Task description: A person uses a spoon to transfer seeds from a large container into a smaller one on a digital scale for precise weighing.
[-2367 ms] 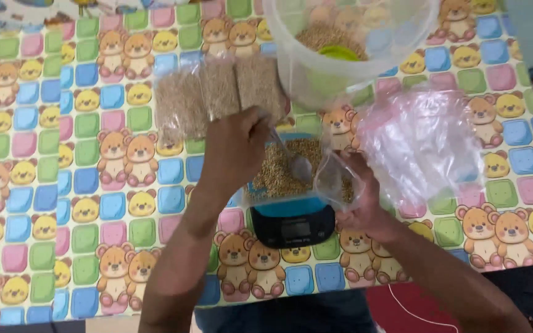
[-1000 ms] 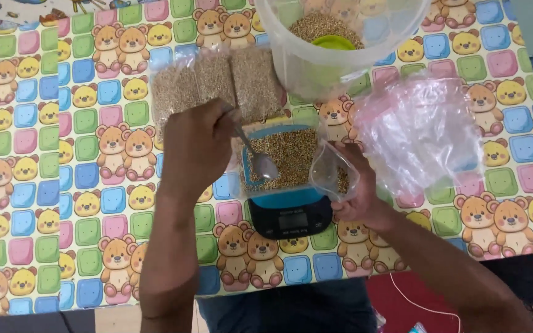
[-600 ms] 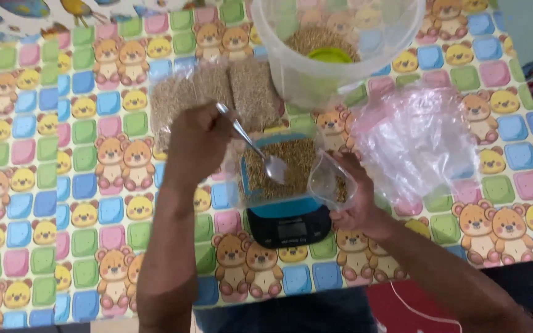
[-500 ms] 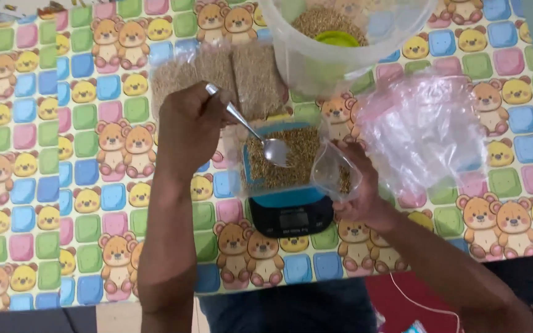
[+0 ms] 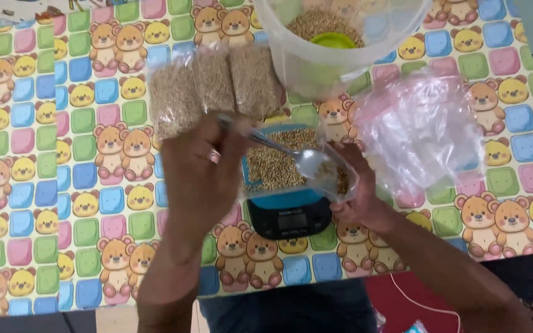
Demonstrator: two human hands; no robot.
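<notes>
the scale (image 5: 289, 216) is set close to the near edge of the surface (image 5: 44, 185), which is covered by a bear-patterned cloth. left of the scale a broad stretch of cloth is left free; right of it a heap of clear bags (image 5: 424, 129) is spread, and beyond it a big plastic tub (image 5: 340, 43) and three filled seed packets (image 5: 214, 83) are crowded. on the scale a clear bag of seeds (image 5: 282, 163) is rested. the left hand (image 5: 202, 179) is closed around the handle of a metal spoon (image 5: 291, 154), whose bowl is held over the bag's mouth. the bag's right edge is pinched open by the right hand (image 5: 359, 197).
</notes>
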